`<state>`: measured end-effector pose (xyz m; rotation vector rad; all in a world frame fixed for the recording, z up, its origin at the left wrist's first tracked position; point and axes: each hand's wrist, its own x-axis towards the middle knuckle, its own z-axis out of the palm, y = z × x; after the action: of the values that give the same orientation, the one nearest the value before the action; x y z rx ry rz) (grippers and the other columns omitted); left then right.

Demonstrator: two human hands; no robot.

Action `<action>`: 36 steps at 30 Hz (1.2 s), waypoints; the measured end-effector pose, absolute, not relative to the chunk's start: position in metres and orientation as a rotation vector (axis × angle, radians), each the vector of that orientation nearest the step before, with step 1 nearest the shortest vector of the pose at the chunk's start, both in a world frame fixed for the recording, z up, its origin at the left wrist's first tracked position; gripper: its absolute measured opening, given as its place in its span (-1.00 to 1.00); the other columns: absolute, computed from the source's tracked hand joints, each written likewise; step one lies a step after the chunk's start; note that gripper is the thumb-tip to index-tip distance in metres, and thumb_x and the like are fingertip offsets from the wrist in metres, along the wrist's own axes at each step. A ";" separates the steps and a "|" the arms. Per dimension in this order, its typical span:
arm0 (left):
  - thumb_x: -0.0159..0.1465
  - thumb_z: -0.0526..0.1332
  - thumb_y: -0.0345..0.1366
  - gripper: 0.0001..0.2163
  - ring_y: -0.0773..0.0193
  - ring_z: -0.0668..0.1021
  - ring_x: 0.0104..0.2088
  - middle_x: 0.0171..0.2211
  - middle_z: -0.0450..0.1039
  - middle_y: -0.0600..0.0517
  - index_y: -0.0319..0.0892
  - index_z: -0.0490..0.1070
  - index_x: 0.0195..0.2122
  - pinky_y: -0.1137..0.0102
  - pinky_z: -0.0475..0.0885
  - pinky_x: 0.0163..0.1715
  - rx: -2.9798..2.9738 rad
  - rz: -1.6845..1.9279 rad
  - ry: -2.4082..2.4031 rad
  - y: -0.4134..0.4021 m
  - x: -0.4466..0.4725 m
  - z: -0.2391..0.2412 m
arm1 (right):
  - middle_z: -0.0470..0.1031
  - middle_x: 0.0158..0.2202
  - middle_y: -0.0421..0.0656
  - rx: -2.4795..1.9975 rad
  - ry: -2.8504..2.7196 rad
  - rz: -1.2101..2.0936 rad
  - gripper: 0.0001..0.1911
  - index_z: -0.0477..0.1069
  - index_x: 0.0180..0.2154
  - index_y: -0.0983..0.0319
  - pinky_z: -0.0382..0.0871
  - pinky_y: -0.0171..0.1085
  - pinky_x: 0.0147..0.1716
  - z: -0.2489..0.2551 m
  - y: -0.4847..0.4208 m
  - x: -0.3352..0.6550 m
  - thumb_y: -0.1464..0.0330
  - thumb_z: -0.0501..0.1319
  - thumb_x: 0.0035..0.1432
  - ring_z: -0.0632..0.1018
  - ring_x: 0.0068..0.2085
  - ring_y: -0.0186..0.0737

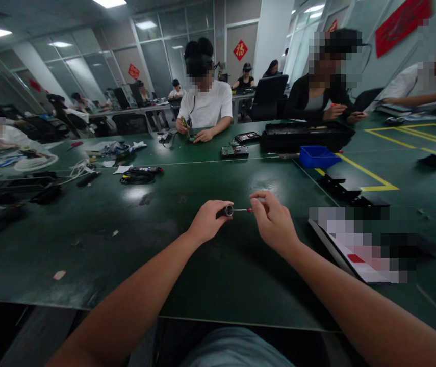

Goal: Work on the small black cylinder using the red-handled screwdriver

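My left hand (pixel 209 220) is closed around a small black cylindrical part (pixel 227 210), its round open end facing me. In my right hand (pixel 273 216) is a thin screwdriver (pixel 242 210); its metal shaft points left and a bit of red shows at the fingertips. The shaft's tip meets the right side of the cylinder, though I cannot tell whether it touches or passes behind. Most of the screwdriver's handle is hidden by my fingers. Both hands are held over the green table (pixel 202 275), near its front edge.
A box-like white item (pixel 340 244) lies right of my right forearm. Black brackets (pixel 350 193), a blue bin (pixel 319 156) and a long black tray (pixel 307 136) are farther back. Coiled black cable (pixel 139 176) lies left. Across the table, a person (pixel 205 102) works on a small part.
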<state>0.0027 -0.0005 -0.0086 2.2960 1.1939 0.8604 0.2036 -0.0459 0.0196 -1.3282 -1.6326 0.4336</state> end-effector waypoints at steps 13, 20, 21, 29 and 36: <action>0.29 0.33 -0.35 -0.68 0.09 0.52 0.01 -0.02 0.55 -0.01 -0.08 0.49 0.08 0.14 0.38 0.09 2.304 0.831 1.221 0.001 0.003 -0.009 | 0.50 -0.45 -0.18 -1.308 -1.637 0.428 -0.68 0.42 -0.25 0.16 0.27 -0.21 -0.39 0.018 -0.047 0.202 0.14 0.02 0.40 0.50 -0.43 -0.19; 0.28 0.34 -0.36 -0.66 0.11 0.52 0.03 0.00 0.55 -0.02 -0.10 0.48 0.09 0.16 0.38 0.10 2.278 0.871 1.234 0.001 0.001 -0.007 | 0.49 -0.39 -0.19 -1.296 -1.555 0.524 -0.80 0.37 -0.14 0.16 0.30 -0.20 -0.32 0.015 -0.045 0.202 0.24 0.03 0.35 0.51 -0.35 -0.15; 0.28 0.34 -0.36 -0.67 0.11 0.52 0.03 0.00 0.55 -0.02 -0.10 0.49 0.08 0.16 0.38 0.10 2.280 0.861 1.235 0.001 0.001 -0.006 | 0.47 -0.43 -0.20 -1.322 -1.567 0.545 -0.78 0.38 -0.19 0.15 0.29 -0.20 -0.34 0.016 -0.045 0.202 0.21 0.02 0.37 0.50 -0.38 -0.16; 0.28 0.33 -0.38 -0.68 0.10 0.52 0.05 0.00 0.55 -0.03 -0.11 0.49 0.07 0.17 0.37 0.12 2.268 0.864 1.243 0.001 0.001 -0.005 | 0.52 -0.33 -0.16 -1.337 -1.486 0.593 -0.78 0.35 -0.08 0.15 0.33 -0.16 -0.30 0.011 -0.042 0.202 0.23 0.06 0.33 0.53 -0.32 -0.13; 0.28 0.34 -0.37 -0.66 0.11 0.52 0.05 0.00 0.54 -0.02 -0.10 0.48 0.09 0.18 0.37 0.10 2.235 0.885 1.265 0.000 0.002 -0.005 | 0.57 -0.29 -0.11 -1.194 -1.307 0.731 -0.76 0.42 -0.19 0.19 0.44 -0.07 -0.14 0.010 -0.038 0.200 0.15 0.19 0.26 0.58 -0.24 -0.11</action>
<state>0.0019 0.0000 -0.0051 2.2349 1.2652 0.8852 0.2003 -0.0381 0.0101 -1.1941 -1.3070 0.7305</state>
